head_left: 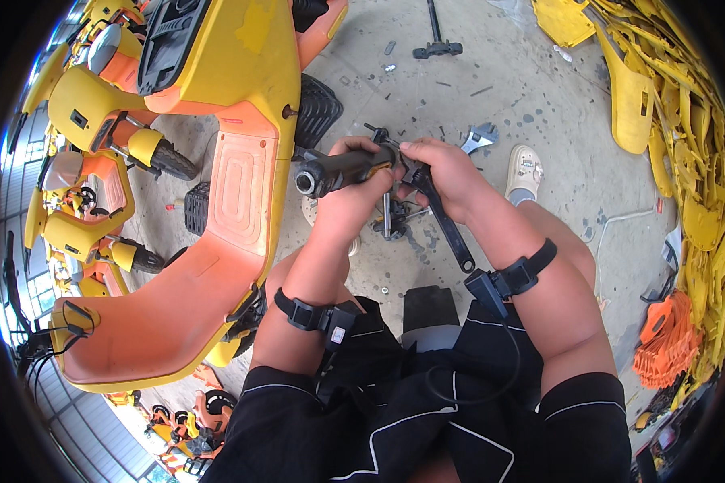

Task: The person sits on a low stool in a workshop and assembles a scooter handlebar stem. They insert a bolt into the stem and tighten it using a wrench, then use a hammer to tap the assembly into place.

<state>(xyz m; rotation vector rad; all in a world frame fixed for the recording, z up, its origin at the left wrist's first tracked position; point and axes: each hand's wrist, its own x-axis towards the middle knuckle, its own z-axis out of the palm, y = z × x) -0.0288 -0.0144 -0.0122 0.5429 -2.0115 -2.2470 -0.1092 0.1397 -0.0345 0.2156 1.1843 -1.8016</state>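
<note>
In front of me, my left hand (353, 183) is wrapped round a thick black metal tube (324, 175) with an open hollow end pointing left. Close beside it, my right hand (451, 181) grips a long dark wrench (447, 225), its ring end slanting down toward my right knee. The wrench's upper end meets the metal part between my hands, but fingers hide how it sits there. Below my hands, a dark metal assembly with thin rods (393, 221) is partly covered by them. An adjustable wrench (481, 138) lies on the floor beyond my right hand.
A large yellow and orange scooter body (246, 161) stands close on my left, with scooters (97, 113) behind it. Yellow panels (693, 161) and orange parts (669, 342) are piled at right. A black T-shaped part (437, 48) lies ahead on the stained concrete floor (507, 76).
</note>
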